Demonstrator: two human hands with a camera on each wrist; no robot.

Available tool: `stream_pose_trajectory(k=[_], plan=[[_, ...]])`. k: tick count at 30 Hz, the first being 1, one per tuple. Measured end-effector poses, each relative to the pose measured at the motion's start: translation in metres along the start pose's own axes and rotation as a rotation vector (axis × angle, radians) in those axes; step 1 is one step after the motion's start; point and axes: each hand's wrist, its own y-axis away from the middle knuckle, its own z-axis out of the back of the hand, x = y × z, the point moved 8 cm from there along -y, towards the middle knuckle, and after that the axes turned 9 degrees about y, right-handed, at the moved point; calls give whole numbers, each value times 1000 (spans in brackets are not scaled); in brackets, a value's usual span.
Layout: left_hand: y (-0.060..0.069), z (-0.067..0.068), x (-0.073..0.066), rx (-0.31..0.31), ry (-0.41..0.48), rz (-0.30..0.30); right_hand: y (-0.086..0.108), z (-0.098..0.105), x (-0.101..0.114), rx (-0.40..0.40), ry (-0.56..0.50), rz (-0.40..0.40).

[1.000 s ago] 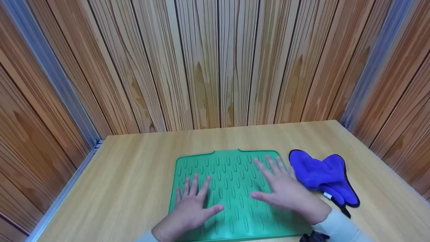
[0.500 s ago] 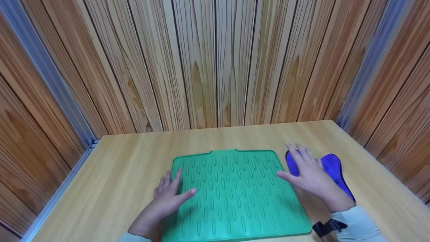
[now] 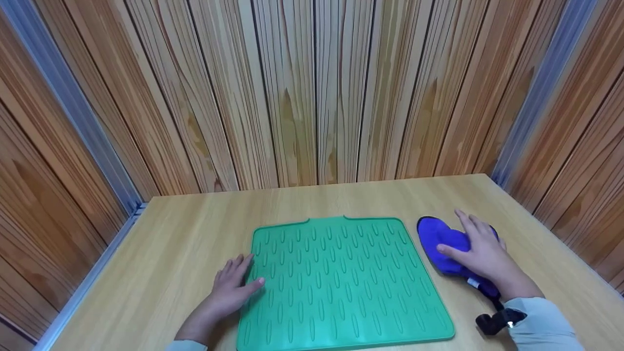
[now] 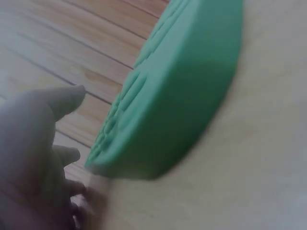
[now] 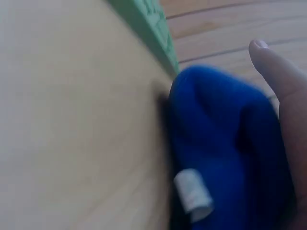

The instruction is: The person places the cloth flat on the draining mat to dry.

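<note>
A green mat [image 3: 341, 282] with raised oval ridges and a notched far edge lies flat on the table. My left hand [image 3: 229, 287] is at its left edge, fingers extended and thumb over the rim; I cannot tell whether it touches. In the left wrist view the mat's thick side [image 4: 192, 91] stands beside the thumb [image 4: 67, 100]. My right hand [image 3: 487, 253], fingers spread, is over a crumpled blue cloth [image 3: 438, 243] with black edging and a white tag [image 3: 473, 282], hiding part of it. The right wrist view shows the cloth [image 5: 216, 120] beside the thumb; contact is unclear.
The wooden table [image 3: 180, 243] extends to the left of the mat and behind it. Wood-plank walls [image 3: 292, 97] rise at the back and both sides, with metal posts in the corners. A black wrist device [image 3: 499, 321] sits at my right cuff.
Both hands have left the top of the mat. The left moved left to its edge; the right moved right, over the blue cloth. Mat and cloth have hardly moved.
</note>
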Motion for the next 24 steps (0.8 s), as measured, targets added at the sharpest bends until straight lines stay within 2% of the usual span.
stream_pose_trajectory(k=[5,9,18,24], plan=[[1,3,12,-27,-104,-50,-1,-20,-18,72,-50,-27],[0,4,16,-59,-170,-82,-2,-30,-25,88,-74,-31],[-1,5,8,-93,-212,-152,0,-28,-27,68,-98,-43],[-2,6,5,-99,-206,-151,0,-29,-29,86,-111,-56]])
